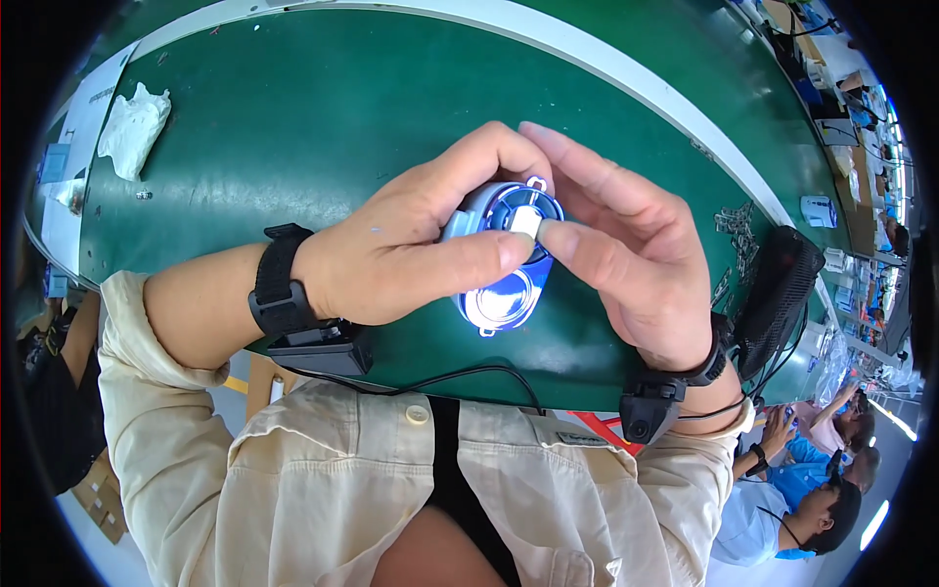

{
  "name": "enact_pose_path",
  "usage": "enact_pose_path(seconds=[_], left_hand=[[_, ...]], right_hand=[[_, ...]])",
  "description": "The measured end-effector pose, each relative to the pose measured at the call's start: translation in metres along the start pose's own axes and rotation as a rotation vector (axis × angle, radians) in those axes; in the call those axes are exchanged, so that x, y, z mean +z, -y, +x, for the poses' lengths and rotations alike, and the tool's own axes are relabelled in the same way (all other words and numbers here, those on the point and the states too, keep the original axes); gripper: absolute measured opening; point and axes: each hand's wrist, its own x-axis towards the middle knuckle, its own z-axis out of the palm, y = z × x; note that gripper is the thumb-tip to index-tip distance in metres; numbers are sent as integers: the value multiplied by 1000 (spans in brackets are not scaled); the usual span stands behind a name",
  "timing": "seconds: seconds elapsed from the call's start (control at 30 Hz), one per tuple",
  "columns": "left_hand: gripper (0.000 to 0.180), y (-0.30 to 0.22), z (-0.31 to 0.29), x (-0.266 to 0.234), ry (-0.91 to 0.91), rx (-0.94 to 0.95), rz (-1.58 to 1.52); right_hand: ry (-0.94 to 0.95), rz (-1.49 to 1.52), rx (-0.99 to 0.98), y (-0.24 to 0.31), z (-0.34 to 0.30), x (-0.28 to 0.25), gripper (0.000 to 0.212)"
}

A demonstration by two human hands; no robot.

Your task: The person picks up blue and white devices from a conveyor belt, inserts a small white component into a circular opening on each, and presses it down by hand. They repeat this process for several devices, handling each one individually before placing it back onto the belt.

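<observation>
A small blue plastic housing (501, 293), with a round opening at its upper end and a bright, glossy oval face below, sits between my two hands above the green table. My left hand (411, 235) wraps around its left side, thumb lying across the front. A small white block (525, 221) sits in the round opening, with both thumb tips against it. My right hand (636, 245) is curved around the other side, its thumb pressing at the block and its fingers arched over the top. The fingers hide part of the housing. What the block is, I cannot make out.
A crumpled white plastic bag (134, 130) lies at the far left of the green table (293, 88). To the right are scattered small metal parts (736, 235) and a black mesh pouch (780, 298). A black cable (460, 370) crosses the near edge. Other people (797, 499) sit at lower right.
</observation>
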Motion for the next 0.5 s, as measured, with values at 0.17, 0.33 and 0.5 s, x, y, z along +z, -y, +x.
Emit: enact_pose_path(seconds=[0.17,0.33,0.5], left_hand=[[42,-3,0,2,-31,-32,-68],[44,0,0,6,-79,-94,-112],[46,1,0,2,-55,-148,-182]], right_hand=[[-29,38,12,-4,-3,1,51],[-41,91,39,-5,-2,3,50],[-33,84,29,-8,-1,3,49]])
